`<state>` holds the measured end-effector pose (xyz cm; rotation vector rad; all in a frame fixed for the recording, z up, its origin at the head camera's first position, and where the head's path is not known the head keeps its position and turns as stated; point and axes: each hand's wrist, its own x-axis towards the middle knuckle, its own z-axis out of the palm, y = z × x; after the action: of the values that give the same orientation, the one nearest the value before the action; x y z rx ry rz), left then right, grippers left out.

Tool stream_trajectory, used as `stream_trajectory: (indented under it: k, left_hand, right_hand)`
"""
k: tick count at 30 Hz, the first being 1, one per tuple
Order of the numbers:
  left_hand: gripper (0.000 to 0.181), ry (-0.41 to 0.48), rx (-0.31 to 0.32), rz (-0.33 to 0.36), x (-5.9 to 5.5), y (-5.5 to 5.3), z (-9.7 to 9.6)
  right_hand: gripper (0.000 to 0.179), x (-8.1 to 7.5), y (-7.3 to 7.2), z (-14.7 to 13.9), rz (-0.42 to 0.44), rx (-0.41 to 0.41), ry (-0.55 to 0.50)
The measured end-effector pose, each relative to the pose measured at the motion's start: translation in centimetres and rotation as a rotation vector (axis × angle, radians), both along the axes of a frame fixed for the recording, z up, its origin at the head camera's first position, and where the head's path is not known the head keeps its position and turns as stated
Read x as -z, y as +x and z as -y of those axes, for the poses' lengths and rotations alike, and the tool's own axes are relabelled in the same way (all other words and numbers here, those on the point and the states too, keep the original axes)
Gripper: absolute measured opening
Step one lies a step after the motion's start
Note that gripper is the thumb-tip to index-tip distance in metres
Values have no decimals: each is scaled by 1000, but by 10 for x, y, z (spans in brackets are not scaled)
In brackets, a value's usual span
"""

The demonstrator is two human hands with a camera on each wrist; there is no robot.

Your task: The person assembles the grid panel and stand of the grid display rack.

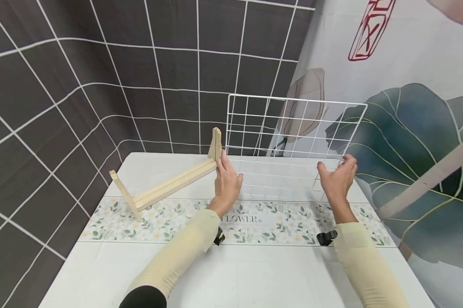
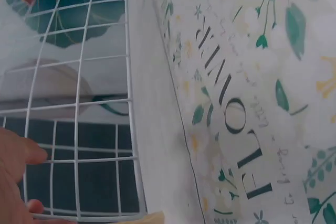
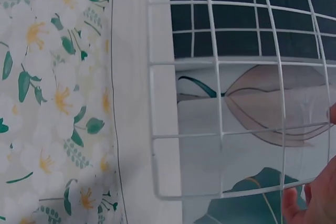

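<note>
A white wire grid panel point(image 1: 297, 99) stands upright over the far part of the table. My left hand point(image 1: 227, 182) grips its left edge, with thumb and fingers around the wires in the left wrist view. On the opposite side my right hand point(image 1: 337, 177) holds the right edge, fingertips curled at the side wire. Just left of the left hand lies a pale wooden stand point(image 1: 175, 184), a long double bar with an upright piece at each end. Its far upright point(image 1: 215, 145) is right beside the left fingers and the panel's left edge.
The white table point(image 1: 231, 273) carries a band of printed flowers and lettering point(image 1: 170, 222) across its middle. A dark cloth with white grid lines point(image 1: 170, 68) hangs behind and to the left. On the right hangs a pale curtain with large painted leaves point(image 1: 412, 141).
</note>
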<state>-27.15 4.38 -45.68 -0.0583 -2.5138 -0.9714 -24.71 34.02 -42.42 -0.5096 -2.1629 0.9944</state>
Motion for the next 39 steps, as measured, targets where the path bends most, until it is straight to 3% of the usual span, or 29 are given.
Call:
stream_trajectory:
  k: [5, 15, 21, 29, 33, 39]
  left_hand:
    - [103, 53, 4, -56, 0, -7, 5]
    - [105, -30, 19, -59, -3, -6, 9]
    - [99, -18, 27, -131, -9, -9, 10]
    - [98, -12, 2, -147, -16, -12, 9]
    - [98, -1, 4, -147, -20, -12, 9]
    - [97, 14, -7, -131, -24, -11, 7]
  right_hand:
    - [65, -1, -2, 4, -71, 12, 14]
    - [67, -5, -5, 10, -94, 12, -6]
    - [68, -5, -6, 13, -109, 34, -9]
    - [71, -10, -4, 21, -158, 9, -23]
    - [72, -10, -2, 30, -235, -8, 43]
    - [67, -8, -1, 46, -396, -83, 267]
